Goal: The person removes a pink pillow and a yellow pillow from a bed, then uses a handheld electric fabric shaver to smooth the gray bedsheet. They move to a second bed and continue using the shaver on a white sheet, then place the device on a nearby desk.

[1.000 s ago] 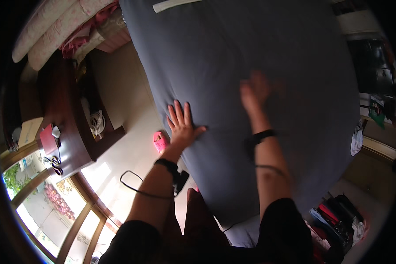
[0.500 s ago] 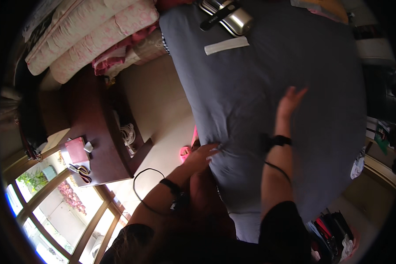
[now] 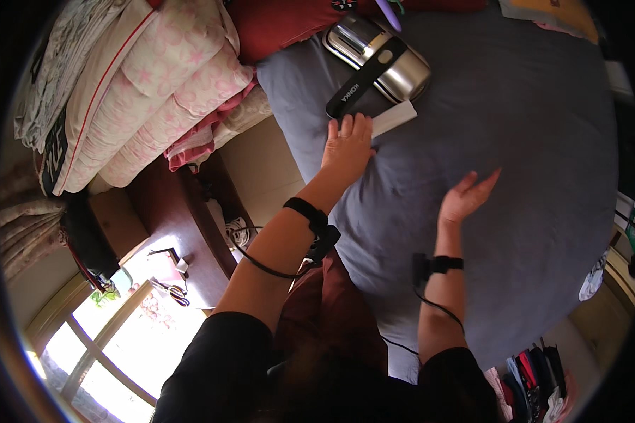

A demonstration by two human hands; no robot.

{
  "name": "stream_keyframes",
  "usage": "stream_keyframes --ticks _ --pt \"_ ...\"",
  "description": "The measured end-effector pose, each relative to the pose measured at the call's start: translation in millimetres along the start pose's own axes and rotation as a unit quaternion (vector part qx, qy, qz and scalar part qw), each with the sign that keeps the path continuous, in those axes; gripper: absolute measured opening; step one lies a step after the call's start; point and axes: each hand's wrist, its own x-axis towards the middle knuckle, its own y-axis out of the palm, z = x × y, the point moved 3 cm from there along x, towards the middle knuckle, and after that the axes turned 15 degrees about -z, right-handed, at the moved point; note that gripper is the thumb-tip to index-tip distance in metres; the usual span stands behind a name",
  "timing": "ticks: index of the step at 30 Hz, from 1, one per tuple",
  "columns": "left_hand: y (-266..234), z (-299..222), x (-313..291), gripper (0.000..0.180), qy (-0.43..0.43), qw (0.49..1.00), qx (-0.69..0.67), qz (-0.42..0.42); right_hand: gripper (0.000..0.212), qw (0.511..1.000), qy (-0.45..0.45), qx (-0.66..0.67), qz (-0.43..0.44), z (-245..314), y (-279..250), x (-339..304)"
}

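Note:
My left hand (image 3: 349, 146) reaches out over the grey bed sheet (image 3: 395, 211) and lies over the near-left end of a flat white strip (image 3: 394, 119). Its fingers are stretched out side by side, hiding that end of the strip; whether they press on it is hard to see. Just beyond the fingertips lies a shiny silver metal container-like appliance (image 3: 410, 76) with a black band or handle (image 3: 374, 70) across it. My right hand (image 3: 467, 197) is held over the right part of the sheet, thumb and fingers apart, with nothing in it.
Folded pink-patterned quilts (image 3: 169, 84) are piled at the far left, next to a red pillow (image 3: 275, 28). Left of the bed stands a dark wooden desk (image 3: 194, 222) with scissors (image 3: 173, 292) near a bright window. Clothes (image 3: 529, 381) stand at the lower right. A cable hangs from each wrist strap.
My left hand has moved forward from the bed's near-left edge to the white strip. The view has shifted, bringing the metal appliance nearer. My right hand stays open over the sheet.

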Motion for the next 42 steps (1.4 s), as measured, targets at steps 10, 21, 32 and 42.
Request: stream_keyframes --ticks 10,21,32,42 --pt "-83 187 -142 0.034 -0.37 0.9 -0.175 -0.15 0.056 0.816 -0.263 0.262 0.443 119 62 -116" --pt "-92 178 143 0.05 -0.198 0.877 -0.175 -0.401 0.043 0.841 -0.239 0.194 0.445 148 70 -110" --pt "-21 232 226 0.081 -0.123 0.989 -0.027 0.074 0.057 0.782 0.165 0.173 0.575 105 92 -121" --pt "-45 257 204 0.081 -0.162 0.983 -0.08 -0.001 0.019 0.611 0.668 0.348 0.242 179 216 -78"
